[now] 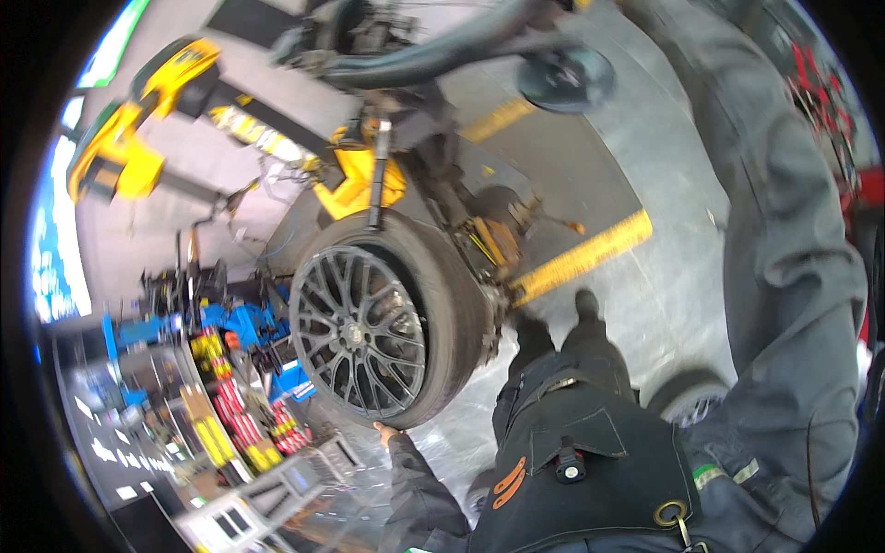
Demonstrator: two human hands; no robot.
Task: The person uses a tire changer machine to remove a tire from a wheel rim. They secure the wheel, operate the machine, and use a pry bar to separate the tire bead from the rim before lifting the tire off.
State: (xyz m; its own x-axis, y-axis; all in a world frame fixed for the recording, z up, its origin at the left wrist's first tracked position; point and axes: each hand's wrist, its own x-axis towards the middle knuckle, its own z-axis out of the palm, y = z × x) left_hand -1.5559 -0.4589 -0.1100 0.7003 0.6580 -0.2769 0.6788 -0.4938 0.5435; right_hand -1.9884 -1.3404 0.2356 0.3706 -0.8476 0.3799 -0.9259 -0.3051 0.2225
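A large wheel point(358, 336) with a black multi-spoke rim and a black tyre point(452, 323) stands upright to the left of my body. At the tyre's lower edge is my left hand point(387, 434), its fingers curled against the rubber and partly hidden by it. My right arm point(774, 221) stretches up along the right side in a grey sleeve and leaves the picture at the top, so the right hand is out of sight. A dark upright bar point(379, 175) meets the top of the tyre. Behind the wheel sit blurred dark mechanical parts point(498, 235).
Yellow machine arms point(120, 161) rise at the upper left. A dark tube point(442, 60) and a round dark dish point(565, 78) hang at the top. Shelves with coloured goods point(240, 415) stand at lower left. Another wheel point(691, 396) lies by my right side. A yellow stripe point(585, 256) marks the floor.
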